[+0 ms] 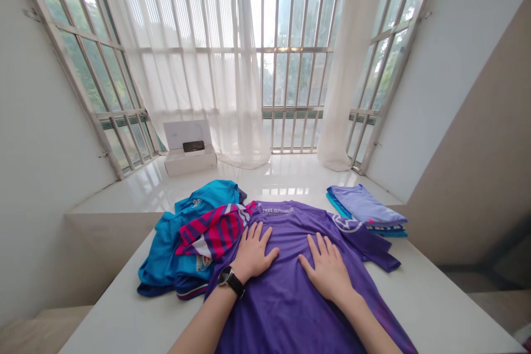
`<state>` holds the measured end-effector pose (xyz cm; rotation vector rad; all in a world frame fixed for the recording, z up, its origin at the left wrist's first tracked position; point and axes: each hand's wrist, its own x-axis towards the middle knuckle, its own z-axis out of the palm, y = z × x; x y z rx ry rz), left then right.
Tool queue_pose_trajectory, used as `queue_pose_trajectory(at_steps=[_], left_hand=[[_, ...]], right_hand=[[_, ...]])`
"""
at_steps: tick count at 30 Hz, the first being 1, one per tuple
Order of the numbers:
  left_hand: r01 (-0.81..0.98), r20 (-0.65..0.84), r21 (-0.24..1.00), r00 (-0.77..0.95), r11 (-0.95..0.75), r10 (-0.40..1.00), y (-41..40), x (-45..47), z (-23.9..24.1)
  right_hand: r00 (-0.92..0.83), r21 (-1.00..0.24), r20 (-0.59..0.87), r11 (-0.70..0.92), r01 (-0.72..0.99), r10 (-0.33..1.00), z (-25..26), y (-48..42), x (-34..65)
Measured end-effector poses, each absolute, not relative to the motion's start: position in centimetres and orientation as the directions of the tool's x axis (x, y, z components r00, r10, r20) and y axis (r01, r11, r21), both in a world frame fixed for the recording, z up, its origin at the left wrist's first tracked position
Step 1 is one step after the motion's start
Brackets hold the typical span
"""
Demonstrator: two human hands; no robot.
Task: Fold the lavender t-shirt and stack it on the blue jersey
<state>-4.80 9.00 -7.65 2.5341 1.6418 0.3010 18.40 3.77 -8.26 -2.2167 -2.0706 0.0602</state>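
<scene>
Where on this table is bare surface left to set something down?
Bare table lies right of the purple shirt, below the folded stack, and at the near left corner below the blue and striped pile. The middle is crowded: left hand and right hand press flat on the shirt.

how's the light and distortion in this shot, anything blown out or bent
Head view: strong backlight blows out the curtained window; glare streaks the glossy ledge; the window frames bow outward from wide-angle distortion. The purple shirt and both hands, left hand and right hand, stay evenly lit and sharp.
</scene>
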Motion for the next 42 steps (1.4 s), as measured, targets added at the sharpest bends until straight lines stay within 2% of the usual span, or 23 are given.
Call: queue_pose_trajectory(at_steps=[11, 13, 15, 17, 18, 21, 23, 25, 28, 31, 35, 38, 42], left_hand=[[0.879, 0.102, 0.208, 0.417, -0.429, 0.903, 7.7, -4.8, -7.3], [0.877, 0.087, 0.207, 0.425, -0.433, 0.901, 7.3, -4.8, -7.1], [0.871, 0.06, 0.206, 0.443, -0.446, 0.894, 7.0, -4.8, -7.0], [0.862, 0.027, 0.205, 0.469, -0.464, 0.883, 6.5, -4.9, -6.7], [0.857, 0.007, 0.205, 0.482, -0.473, 0.876, 6.2, -5.0, -6.5], [0.852, -0.059, 0.188, 0.507, -0.489, 0.86, 5.5, -4.9, -5.4], [0.857, -0.073, 0.149, 0.507, -0.493, 0.859, 5.2, -4.0, -4.3], [0.851, -0.017, 0.115, 0.518, -0.513, 0.855, 5.4, -2.3, -3.0], [0.789, 0.106, 0.146, 0.588, -0.597, 0.802, 6.3, 1.9, -1.9], [0.704, 0.152, 0.25, 0.65, -0.665, 0.745, 7.4, 6.5, -2.5], [0.679, 0.181, 0.358, 0.623, -0.641, 0.761, 8.0, 9.8, -5.1], [0.663, 0.177, 0.394, 0.625, -0.637, 0.76, 7.9, 9.8, -6.3], [0.637, 0.176, 0.423, 0.64, -0.644, 0.748, 7.3, 9.2, -6.3]], right_hand=[[0.102, -0.12, 0.047, -0.096, 0.988, 0.994, -8.4, 2.0, 17.7], [0.086, -0.195, 0.021, -0.08, 0.978, 0.996, -8.4, 1.6, 18.2], [0.032, -0.351, 0.032, -0.019, 0.936, 0.999, -8.5, 1.4, 19.7], [0.04, -0.507, 0.158, 0.046, 0.861, 0.987, -8.5, 1.4, 22.6], [0.105, -0.549, 0.255, 0.055, 0.834, 0.961, -8.5, 1.5, 24.5], [0.299, -0.5, 0.443, -0.044, 0.865, 0.845, -8.5, 1.6, 31.1], [0.43, -0.481, 0.402, -0.213, 0.851, 0.808, -8.6, 1.2, 35.1], [0.494, -0.521, 0.292, -0.296, 0.8, 0.819, -8.6, 0.2, 37.8], [0.437, -0.592, 0.164, -0.266, 0.761, 0.885, -8.7, -1.4, 39.2], [0.398, -0.654, 0.158, -0.206, 0.728, 0.904, -9.0, -2.1, 39.1], [0.525, -0.783, 0.17, -0.209, 0.586, 0.834, -9.6, -1.2, 40.8], [0.645, -0.855, 0.076, -0.283, 0.434, 0.76, -9.4, -0.1, 43.1], [0.725, -0.932, -0.062, -0.3, 0.204, 0.686, -8.6, 0.5, 44.8]])
